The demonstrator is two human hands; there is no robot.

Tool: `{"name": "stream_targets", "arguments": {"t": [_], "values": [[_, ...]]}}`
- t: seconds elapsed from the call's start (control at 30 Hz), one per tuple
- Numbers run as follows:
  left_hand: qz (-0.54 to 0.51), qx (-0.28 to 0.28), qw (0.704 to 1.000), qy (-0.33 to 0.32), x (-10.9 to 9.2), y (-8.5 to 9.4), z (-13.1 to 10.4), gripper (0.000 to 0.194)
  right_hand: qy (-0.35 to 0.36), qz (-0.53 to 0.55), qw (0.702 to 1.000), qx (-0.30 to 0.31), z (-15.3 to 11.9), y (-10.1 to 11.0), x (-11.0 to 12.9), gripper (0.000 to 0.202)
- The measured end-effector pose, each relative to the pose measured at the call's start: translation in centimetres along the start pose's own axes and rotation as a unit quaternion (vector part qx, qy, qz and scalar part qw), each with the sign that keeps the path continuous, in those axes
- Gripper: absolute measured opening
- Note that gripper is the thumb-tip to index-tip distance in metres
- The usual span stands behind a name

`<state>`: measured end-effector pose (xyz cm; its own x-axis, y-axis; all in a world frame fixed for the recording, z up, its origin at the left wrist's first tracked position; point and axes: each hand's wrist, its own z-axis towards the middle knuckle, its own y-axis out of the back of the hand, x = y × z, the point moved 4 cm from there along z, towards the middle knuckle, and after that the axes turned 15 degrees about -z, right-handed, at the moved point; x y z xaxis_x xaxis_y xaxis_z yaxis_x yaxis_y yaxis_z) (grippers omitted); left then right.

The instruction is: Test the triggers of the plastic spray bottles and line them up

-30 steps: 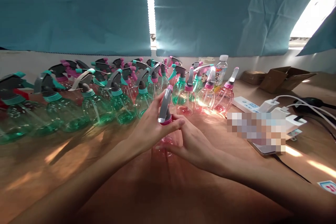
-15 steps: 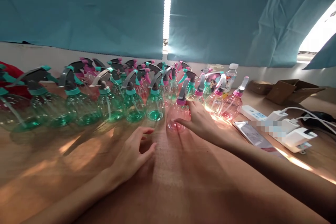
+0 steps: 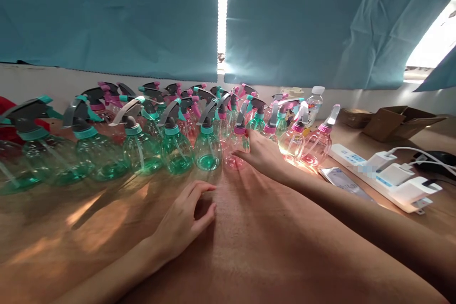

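My right hand (image 3: 265,154) is closed around the right side of a clear pink spray bottle (image 3: 235,160), its thumb across the front and the other fingers partly hidden behind. The bottle stands upright with a grey trigger head and a pink collar, at the right of a green spray bottle (image 3: 207,156). Close to the tabletop, my left hand (image 3: 185,213) is open and holds nothing, its fingers curved and thumb apart. More green spray bottles (image 3: 177,154) line the front row to the left. Beyond my right hand stands another pink spray bottle (image 3: 317,145).
Several more spray bottles crowd behind the front row. On the right lie a phone (image 3: 344,183), a white power strip (image 3: 386,178) with chargers and cables, and an open cardboard box (image 3: 395,123). A capped clear bottle (image 3: 315,104) stands at the back. A teal curtain (image 3: 124,19) hangs behind.
My right hand has moved the pink spray bottle slightly away from me, into line with the green ones. My left hand has shifted a little nearer to me.
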<state>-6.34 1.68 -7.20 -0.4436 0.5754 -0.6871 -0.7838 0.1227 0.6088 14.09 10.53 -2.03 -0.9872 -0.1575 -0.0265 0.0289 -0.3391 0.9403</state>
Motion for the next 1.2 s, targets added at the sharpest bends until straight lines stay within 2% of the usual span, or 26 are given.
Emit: {"name": "stream_targets", "arguments": {"t": [0.2, 0.37, 0.47, 0.6, 0.73, 0.8, 0.9, 0.97, 1.03, 1.2], "values": [[0.014, 0.000, 1.000, -0.007, -0.1, 0.0, 0.8, 0.022, -0.002, 0.003, 1.000, 0.012, 0.1, 0.3, 0.3, 0.055], [0.019, 0.001, 1.000, -0.002, -0.1, -0.1, 1.3, 0.020, 0.016, 0.024, 1.000, -0.001, -1.9, 1.5, -0.1, 0.061], [0.016, 0.006, 1.000, 0.005, 0.1, -0.5, 1.7, 0.018, 0.030, 0.046, 0.998, -0.034, -3.6, 2.4, -1.4, 0.056], [0.008, 0.012, 1.000, -0.005, 0.2, -1.3, 2.3, 0.016, 0.017, 0.092, 0.992, -0.082, -4.7, 3.1, -4.9, 0.029], [-0.004, 0.021, 0.999, -0.026, -0.5, -2.6, 2.8, 0.015, -0.048, 0.133, 0.981, -0.129, -4.0, 3.0, -8.7, 0.027], [-0.009, 0.027, 0.999, -0.028, -0.9, -3.3, 3.0, 0.016, -0.073, 0.144, 0.980, -0.120, -3.4, 2.6, -9.6, 0.038], [-0.018, 0.039, 0.998, -0.035, -1.6, -4.3, 3.2, 0.015, -0.081, 0.150, 0.982, -0.076, -2.1, 1.5, -9.6, 0.067], [-0.020, 0.045, 0.998, -0.046, -2.0, -4.9, 3.3, 0.016, -0.086, 0.159, 0.982, -0.048, -1.3, 0.7, -9.2, 0.078], [-0.016, 0.047, 0.997, -0.059, -2.4, -5.3, 3.3, 0.017, -0.093, 0.171, 0.980, -0.045, -0.5, 0.1, -8.8, 0.079], [-0.013, 0.040, 0.997, -0.065, -3.2, -5.2, 3.2, 0.017, -0.104, 0.180, 0.978, -0.035, 0.4, -0.5, -8.6, 0.063]]}}
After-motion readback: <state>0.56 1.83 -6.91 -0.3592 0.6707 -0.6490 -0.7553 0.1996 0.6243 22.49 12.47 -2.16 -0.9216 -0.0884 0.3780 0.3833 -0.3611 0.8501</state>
